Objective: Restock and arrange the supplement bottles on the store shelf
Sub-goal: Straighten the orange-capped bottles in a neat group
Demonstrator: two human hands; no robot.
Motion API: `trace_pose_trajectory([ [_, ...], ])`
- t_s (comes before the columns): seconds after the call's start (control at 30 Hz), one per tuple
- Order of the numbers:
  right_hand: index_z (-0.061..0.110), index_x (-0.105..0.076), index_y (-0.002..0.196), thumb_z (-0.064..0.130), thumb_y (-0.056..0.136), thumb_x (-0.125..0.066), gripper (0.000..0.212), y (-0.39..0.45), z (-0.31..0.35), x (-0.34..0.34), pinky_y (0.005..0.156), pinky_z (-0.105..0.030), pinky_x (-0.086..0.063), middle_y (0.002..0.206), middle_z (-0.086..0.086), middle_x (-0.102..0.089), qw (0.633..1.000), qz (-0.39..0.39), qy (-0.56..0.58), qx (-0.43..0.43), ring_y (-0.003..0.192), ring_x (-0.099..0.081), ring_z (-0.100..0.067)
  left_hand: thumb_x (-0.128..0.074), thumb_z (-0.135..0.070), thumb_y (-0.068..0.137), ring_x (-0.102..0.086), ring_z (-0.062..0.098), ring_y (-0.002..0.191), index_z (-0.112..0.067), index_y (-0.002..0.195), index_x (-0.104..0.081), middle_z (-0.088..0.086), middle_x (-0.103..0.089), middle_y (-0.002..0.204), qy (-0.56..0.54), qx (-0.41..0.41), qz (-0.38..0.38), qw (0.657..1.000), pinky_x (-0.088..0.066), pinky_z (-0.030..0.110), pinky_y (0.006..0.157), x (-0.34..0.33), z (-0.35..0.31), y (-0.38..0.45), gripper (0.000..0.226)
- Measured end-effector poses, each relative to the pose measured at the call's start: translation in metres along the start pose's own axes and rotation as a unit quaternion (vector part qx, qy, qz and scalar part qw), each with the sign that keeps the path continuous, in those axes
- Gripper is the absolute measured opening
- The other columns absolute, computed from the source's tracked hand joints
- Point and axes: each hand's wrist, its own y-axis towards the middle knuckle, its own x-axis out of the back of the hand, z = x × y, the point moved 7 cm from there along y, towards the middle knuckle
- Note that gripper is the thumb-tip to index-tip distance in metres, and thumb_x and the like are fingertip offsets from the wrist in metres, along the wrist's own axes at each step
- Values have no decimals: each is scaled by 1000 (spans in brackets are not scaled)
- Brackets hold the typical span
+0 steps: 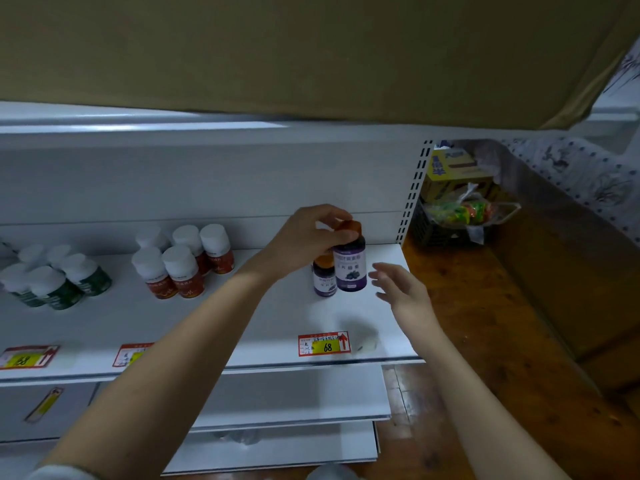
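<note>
My left hand [308,233] grips the orange cap of a purple-labelled bottle [349,268], held upright just above the white shelf [277,323] near its right end. A second purple bottle [324,277] with an orange cap stands on the shelf, touching the held one on its left. My right hand [401,289] hovers to the right of both bottles, fingers spread and holding nothing. Further left stand a cluster of white-capped bottles with red-orange labels [183,263] and a cluster of white-capped green-labelled bottles [55,278].
Price tags reading 68 [323,344] sit along the shelf's front edge. Lower white shelves [294,396] jut out beneath. A large cardboard sheet [311,53] hangs overhead. Right of the shelf upright [414,192] are a yellow box [450,171], a bagged basket [457,216] and wooden floor [485,323].
</note>
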Motion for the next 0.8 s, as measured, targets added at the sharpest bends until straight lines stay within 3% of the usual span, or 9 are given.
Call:
trace_pose_trajectory([
  [0.1, 24, -62, 121, 19, 103, -48, 23, -19, 24, -20, 94, -31, -55, 114, 4, -70, 993, 45, 102, -23, 108, -67, -14, -75, -19, 88, -71, 22, 97, -12, 115, -69, 4, -67, 105, -69, 26, 0, 997, -62, 34, 80, 12, -1, -21, 29],
  [0.2, 28, -61, 122, 14, 104, -46, 28, -39, 38, -42, 94, -35, -56, 118, 1, -71, 974, 105, 194, -44, 112, -67, -18, -76, -24, 86, -73, 20, 91, -19, 106, -71, 5, -70, 105, -78, 46, -20, 996, -62, 38, 76, 25, 0, -40, 21],
  [0.37, 28, -57, 129, 13, 101, -48, 33, -65, 46, -70, 94, -37, -55, 123, -2, -70, 951, 179, 245, -61, 115, -66, -22, -76, -28, 85, -74, 19, 80, -23, 98, -72, 5, -71, 99, -62, 65, -45, 995, -62, 36, 68, 38, 5, -67, 15],
  [0.47, 25, -57, 127, 9, 98, -50, 33, -74, 46, -84, 94, -37, -56, 117, -2, -72, 945, 192, 254, -72, 113, -67, -23, -76, -27, 85, -74, 19, 80, -20, 100, -72, 5, -70, 97, -59, 71, -59, 994, -63, 37, 68, 42, 8, -79, 17],
  [0.6, 18, -55, 130, 12, 92, -56, 39, -80, 45, -97, 99, -46, -51, 117, -5, -72, 943, 192, 263, -71, 111, -67, -26, -78, -28, 84, -74, 18, 76, -17, 102, -73, 5, -70, 98, -58, 78, -84, 992, -62, 34, 65, 49, 13, -90, 21],
  [0.8, 14, -53, 134, 9, 90, -58, 45, -81, 48, -106, 88, -38, -57, 119, -10, -71, 935, 195, 285, -76, 111, -68, -28, -78, -32, 83, -73, 17, 73, -18, 106, -70, 7, -71, 99, -64, 78, -111, 989, -63, 38, 67, 59, 15, -96, 28],
])
